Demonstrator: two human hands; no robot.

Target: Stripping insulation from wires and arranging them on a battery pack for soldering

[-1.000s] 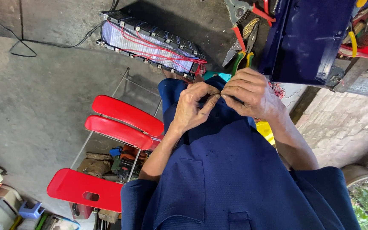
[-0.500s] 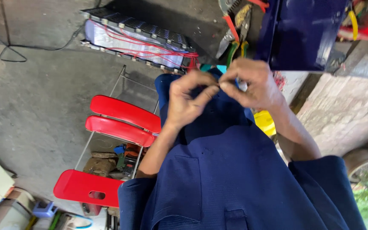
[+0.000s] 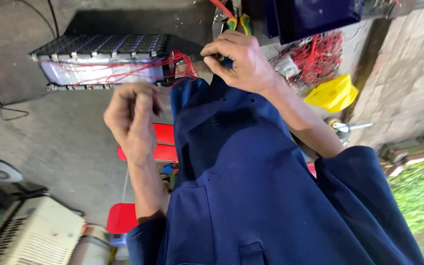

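Concrete floor; right hand [image 3: 241,61] pinches blue jacket [image 3: 251,186], left hand [image 3: 131,115] apart.

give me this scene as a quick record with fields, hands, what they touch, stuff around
left hand: left hand raised with fingers curled, apart from the cloth; anything pinched in it cannot be told
right hand: right hand pinching the top edge of the blue garment
ahead: long battery pack with red wires on the concrete floor
top: pliers with green and yellow handles, dark blue box
right: tangle of red wire, yellow bag
below: red stool
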